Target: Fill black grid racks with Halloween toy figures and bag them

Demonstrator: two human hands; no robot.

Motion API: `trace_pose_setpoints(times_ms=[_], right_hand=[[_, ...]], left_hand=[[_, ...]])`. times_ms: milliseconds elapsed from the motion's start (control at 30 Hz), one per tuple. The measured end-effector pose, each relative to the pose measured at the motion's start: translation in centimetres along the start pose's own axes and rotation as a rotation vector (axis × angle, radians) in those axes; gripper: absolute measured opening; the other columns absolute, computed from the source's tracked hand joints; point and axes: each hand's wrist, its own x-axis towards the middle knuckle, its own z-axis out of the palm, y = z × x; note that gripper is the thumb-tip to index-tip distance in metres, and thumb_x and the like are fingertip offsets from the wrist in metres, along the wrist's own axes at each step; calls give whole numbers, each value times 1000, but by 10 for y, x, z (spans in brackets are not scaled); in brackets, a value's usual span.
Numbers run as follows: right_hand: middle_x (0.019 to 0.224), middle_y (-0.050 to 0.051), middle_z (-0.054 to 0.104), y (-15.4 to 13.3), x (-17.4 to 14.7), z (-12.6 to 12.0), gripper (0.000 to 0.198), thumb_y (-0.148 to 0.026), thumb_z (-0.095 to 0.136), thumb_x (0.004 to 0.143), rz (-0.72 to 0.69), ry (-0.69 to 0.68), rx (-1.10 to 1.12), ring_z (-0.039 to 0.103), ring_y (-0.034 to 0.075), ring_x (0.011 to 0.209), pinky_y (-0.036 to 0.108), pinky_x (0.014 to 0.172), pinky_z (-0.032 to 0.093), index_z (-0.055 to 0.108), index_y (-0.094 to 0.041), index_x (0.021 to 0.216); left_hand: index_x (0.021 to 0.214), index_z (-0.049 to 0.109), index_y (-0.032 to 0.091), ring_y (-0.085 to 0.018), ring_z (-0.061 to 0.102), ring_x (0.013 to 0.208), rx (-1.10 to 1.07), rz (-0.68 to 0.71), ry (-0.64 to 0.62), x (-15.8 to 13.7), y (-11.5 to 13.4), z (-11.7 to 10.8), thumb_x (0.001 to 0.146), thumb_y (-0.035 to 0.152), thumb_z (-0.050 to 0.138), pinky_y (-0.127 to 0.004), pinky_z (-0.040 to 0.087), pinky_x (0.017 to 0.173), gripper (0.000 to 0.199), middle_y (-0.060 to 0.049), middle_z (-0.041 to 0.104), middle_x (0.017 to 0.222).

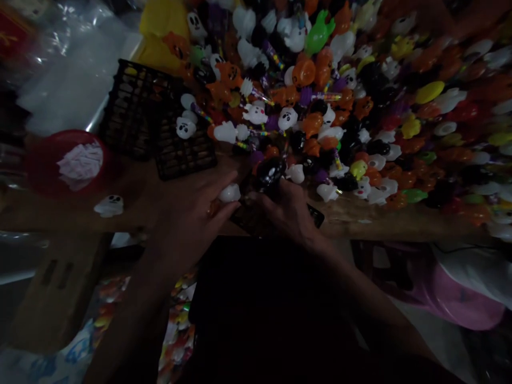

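Note:
My left hand (200,205) curls its thumb and fingers around a small white plastic toy piece (230,193), with a bit of orange showing beside it. Close on the right, my right hand (288,205) grips a glossy black toy figure (270,172) with pale face markings. Both hands are just above the near edge of the wooden table, over a dark tray (318,215) that they partly hide. A white ghost toy (110,206) lies on the wood to the left of my left hand.
A large heap of Halloween toys (312,122) covers the table's back and right. Black plastic baskets (186,154) and a red bowl (44,165) of white paper slips (82,164) stand left. Clear plastic bags (76,69) lie behind. A pink stool (456,293) is below right.

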Motion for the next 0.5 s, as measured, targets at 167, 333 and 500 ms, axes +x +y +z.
trace_pose_setpoints(times_ms=[167, 333, 500], right_hand=[[75, 0, 65, 23, 15, 22, 10, -22, 61, 88, -26, 67, 8, 60, 15, 71, 26, 68, 48, 66, -17, 82], [80, 2, 66, 27, 26, 16, 7, -16, 58, 88, -214, 31, -220, 59, 15, 73, 26, 70, 47, 64, -17, 88], [95, 5, 69, 24, 26, 22, 10, -13, 56, 91, -265, -146, -379, 63, 17, 86, 26, 76, 48, 63, -17, 98]], left_hand=[[136, 65, 23, -25, 70, 117, -1, -115, 16, -1, 3, 6, 93, 31, 66, -36, 57, 102, 44, -5, 74, 129], [135, 66, 20, -28, 71, 115, -6, -108, 77, -3, 4, 14, 94, 35, 64, -41, 58, 101, 44, -7, 74, 127], [146, 56, 24, -35, 61, 131, 53, -83, 120, -8, 8, 10, 97, 47, 56, -53, 46, 115, 54, -12, 65, 142]])
